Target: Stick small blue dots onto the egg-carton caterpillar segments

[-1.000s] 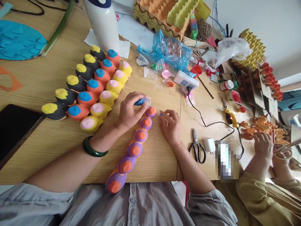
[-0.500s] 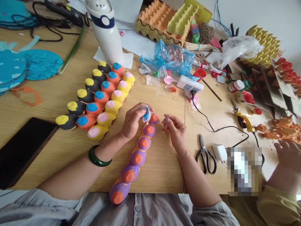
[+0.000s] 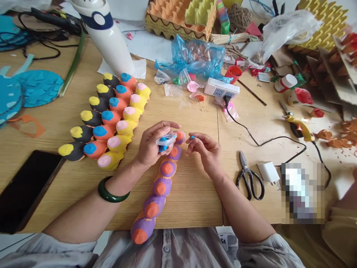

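Over the far end of a strip of egg-carton cups (image 3: 161, 187), purple with orange tips, my left hand (image 3: 154, 144) is closed on a small clear plastic packet (image 3: 166, 139) with blue clay-like material in it. To the right of the strip, my right hand (image 3: 205, 149) pinches a tiny blue bit of clay (image 3: 192, 137) between thumb and fingertip. Left of my hands lie three more painted strips: a yellow one with pink tips (image 3: 122, 127), an orange one with blue tips (image 3: 107, 118) and a black one with yellow tips (image 3: 87, 117).
A black phone (image 3: 29, 188) lies at left; scissors (image 3: 247, 176), a white charger (image 3: 268, 171) and a corded yellow tool (image 3: 299, 126) lie at right. Behind are a white bottle (image 3: 108, 41), a power strip (image 3: 221, 88), a blue bag (image 3: 195, 56) and egg trays (image 3: 178, 18). Another person's sleeve (image 3: 338, 232) shows lower right.
My left hand has turned the packet, so more blue shows under it. The view has shifted a little. The other person's hand at right has mostly left the picture.
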Motion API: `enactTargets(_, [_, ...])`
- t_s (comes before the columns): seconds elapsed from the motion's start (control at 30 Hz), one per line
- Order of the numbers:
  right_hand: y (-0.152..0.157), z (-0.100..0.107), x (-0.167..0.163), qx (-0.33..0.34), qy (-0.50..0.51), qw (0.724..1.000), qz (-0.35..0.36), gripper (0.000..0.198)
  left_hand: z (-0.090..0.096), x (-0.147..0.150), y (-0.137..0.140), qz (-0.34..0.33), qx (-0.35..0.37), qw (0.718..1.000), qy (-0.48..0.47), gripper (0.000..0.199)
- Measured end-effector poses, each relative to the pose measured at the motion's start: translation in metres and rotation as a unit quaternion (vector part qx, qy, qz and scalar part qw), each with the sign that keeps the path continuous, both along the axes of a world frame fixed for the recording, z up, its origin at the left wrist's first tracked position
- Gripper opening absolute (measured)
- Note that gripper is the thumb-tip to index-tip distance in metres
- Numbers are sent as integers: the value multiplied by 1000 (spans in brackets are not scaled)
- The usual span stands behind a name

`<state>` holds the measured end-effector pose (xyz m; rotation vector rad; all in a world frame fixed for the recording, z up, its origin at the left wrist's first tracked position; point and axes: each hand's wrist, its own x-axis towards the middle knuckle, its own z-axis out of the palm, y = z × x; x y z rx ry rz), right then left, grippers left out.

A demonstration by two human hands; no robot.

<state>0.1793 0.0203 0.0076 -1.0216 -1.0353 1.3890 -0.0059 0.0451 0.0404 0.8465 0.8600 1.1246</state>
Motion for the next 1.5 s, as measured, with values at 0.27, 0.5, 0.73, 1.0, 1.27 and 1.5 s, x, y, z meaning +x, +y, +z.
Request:
enactTargets(0.27, [-12, 6, -5, 158, -70, 984, -53, 16, 6, -2, 1, -90, -82, 992, -17, 28])
enactTargets(0.5, [0, 11, -2, -45, 129, 988, 78, 22, 10, -1, -2, -101, -70, 991, 50, 27])
enactTargets(0.73, [-9, 24, -4, 59, -22, 994, 91, 27, 5, -1, -3, -71, -16, 993, 96, 30])
enactTargets(1.0, [-8, 23, 1, 246, -199, 945, 89, 11, 11, -5, -2, -67, 19, 983, 169, 29])
enactTargets(1.27, [-12, 23, -3, 222, -172, 956, 80, 14, 7, -12, 3, -98, 41, 974, 198, 28])
enactTargets(1.5, [-12, 19, -6, 143, -140, 980, 20, 27, 7, -11, 1, -44, 169, 951, 254, 46])
